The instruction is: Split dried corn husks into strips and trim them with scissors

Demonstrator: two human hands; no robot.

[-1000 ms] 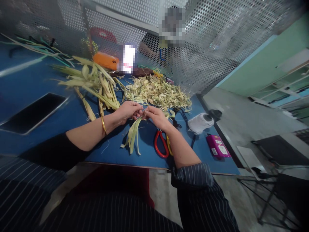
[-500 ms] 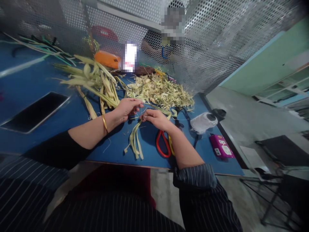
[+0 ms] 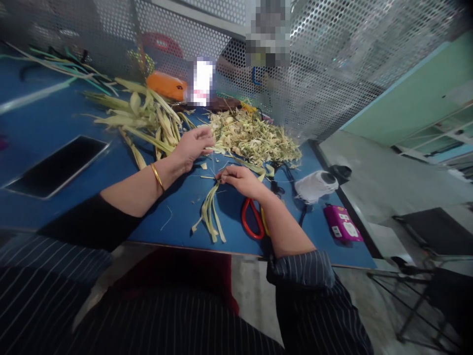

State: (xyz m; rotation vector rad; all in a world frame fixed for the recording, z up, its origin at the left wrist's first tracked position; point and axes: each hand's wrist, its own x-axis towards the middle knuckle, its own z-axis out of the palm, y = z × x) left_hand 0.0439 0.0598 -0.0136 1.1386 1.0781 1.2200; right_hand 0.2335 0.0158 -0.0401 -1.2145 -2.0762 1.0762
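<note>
My right hand (image 3: 240,180) pinches the top of a small bunch of pale green corn husk strips (image 3: 211,212), whose loose ends hang toward the table's near edge. Thin white thread (image 3: 213,165) runs up from the bunch to my left hand (image 3: 196,143), where the fingers are closed on it; the exact grip is partly hidden. Another stretch of thread leads right, toward a white thread spool (image 3: 314,187). Under my right forearm lie scissors with red handles (image 3: 252,219). Just beyond my left hand is a pile of shredded husk (image 3: 254,135).
Long husk leaves (image 3: 144,118) lie at the back left, near an orange packet (image 3: 166,86) and a lit phone (image 3: 203,81). A dark phone (image 3: 57,165) lies at left, a magenta box (image 3: 342,224) at right. Behind a perforated metal screen (image 3: 325,59) sits another person.
My left hand has moved up and away from my right hand, drawing the thread out between them. My right hand stays at the top of the husk bunch.
</note>
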